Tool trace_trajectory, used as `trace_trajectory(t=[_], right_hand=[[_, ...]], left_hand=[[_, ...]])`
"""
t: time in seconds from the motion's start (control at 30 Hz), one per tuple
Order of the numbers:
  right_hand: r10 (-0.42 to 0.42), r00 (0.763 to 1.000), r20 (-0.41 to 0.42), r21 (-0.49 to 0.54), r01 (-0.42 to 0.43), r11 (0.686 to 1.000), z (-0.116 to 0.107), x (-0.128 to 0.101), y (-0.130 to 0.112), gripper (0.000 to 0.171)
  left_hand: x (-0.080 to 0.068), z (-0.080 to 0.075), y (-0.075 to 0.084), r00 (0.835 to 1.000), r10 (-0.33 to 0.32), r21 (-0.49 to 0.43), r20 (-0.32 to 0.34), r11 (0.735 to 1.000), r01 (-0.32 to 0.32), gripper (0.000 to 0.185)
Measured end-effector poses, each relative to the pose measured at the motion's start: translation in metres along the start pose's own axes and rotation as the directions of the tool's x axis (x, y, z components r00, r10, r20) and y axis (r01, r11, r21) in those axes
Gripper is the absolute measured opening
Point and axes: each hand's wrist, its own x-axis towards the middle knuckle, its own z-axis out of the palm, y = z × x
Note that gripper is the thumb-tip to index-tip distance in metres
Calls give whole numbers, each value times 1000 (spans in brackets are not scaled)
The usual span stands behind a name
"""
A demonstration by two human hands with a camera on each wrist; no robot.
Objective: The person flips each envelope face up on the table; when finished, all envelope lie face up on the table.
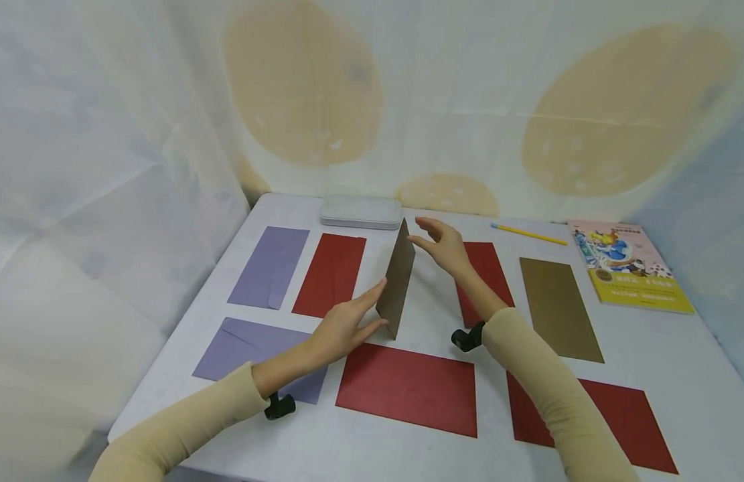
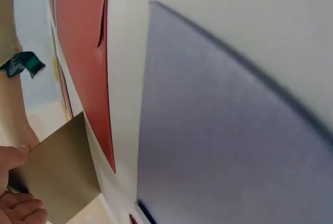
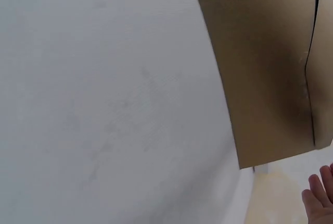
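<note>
I see a brown envelope (image 1: pixel 397 281) standing up on its long edge near the middle of the white table (image 1: pixel 679 348), its faces turned left and right. My left hand (image 1: pixel 346 327) pinches its near end between thumb and fingers; the left wrist view shows the thumb (image 2: pixel 11 157) lying on the envelope's face (image 2: pixel 57 174). My right hand (image 1: pixel 445 244) hovers just right of the envelope's far end with the fingers spread and relaxed, not touching it as far as I can tell. In the right wrist view the envelope (image 3: pixel 260 62) fills the upper right and only the fingertips (image 3: pixel 318 199) show at the corner.

Left of the envelope lie a red envelope (image 1: pixel 331 273) and, farther left, a purple envelope (image 1: pixel 270 266). Another purple envelope (image 1: pixel 257 355) lies under my left forearm. Near me sits a wide red envelope (image 1: pixel 409 387), with another red one (image 1: pixel 613 418) to its right, partly under my right sleeve. A red envelope (image 1: pixel 486 268) lies beneath my right wrist, and a second brown envelope (image 1: pixel 558 308) lies right of it. At the far edge are a grey tin (image 1: pixel 361 211), a yellow pencil (image 1: pixel 530 233) and a picture book (image 1: pixel 628 265).
</note>
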Motion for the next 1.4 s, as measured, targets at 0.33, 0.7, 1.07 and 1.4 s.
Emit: trace_trajectory(t=[0.33,0.7,1.07,1.4], right_hand=[[191,951,243,-190,-147,971,-12,-10,12,63],[185,921,342,-324,-70,944,-11,-15,19,65],[176,904,389,-360,-27,932,-10,-15,24,68],[162,894,419,-410,27,911,-7,-14,25,68]], left_hand=[[2,-1,-8,994,-112,-65,-15,992,110,73],[6,1,-19,979,-193,-92,62,976,199,68],[6,8,-31,948,-273,-19,160,960,280,63],[7,12,-37,932,-279,56,233,960,274,58]])
